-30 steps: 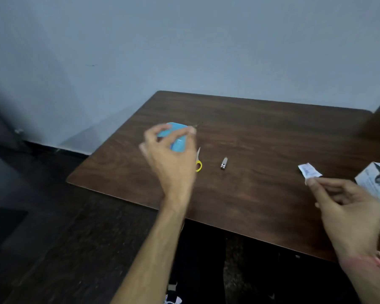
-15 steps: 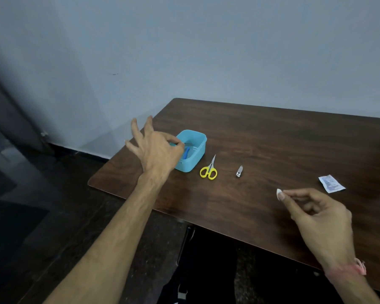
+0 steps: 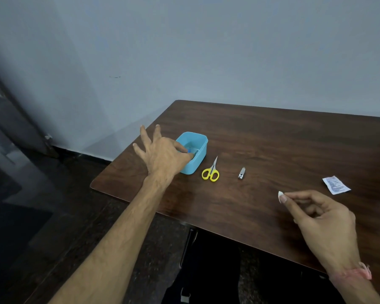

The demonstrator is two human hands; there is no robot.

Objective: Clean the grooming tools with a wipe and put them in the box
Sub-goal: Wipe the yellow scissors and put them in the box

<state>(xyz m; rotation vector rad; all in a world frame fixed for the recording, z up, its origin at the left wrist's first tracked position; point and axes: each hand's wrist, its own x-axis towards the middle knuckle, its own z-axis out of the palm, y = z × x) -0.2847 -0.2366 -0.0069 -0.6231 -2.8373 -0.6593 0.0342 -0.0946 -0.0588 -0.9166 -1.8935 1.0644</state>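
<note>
Brown table [image 3: 272, 137] carries all. Left hand [image 3: 162, 154] reaches into blue box [image 3: 199, 150], thumb and forefinger at small blue tool inside; whether it grips, cannot tell; other 3 fingers splayed. Right hand [image 3: 320, 218] pinches white wipe [image 3: 280, 195]. Yellow scissors [image 3: 210, 171] just beside box, nail clipper [image 3: 241, 173] near, both uncleaned, likely. Risk: wrist nudging box onto scissors. Sachet [image 3: 336, 184] print too small to read.

Two bare forearms without sleeves, left hand [image 3: 162, 153] bare of rings, tendons raised along its back, right hand [image 3: 323, 218] likewise ringless, frayed pink thread band [image 3: 352, 274] tied around right wrist, loose ends sticking out
</note>
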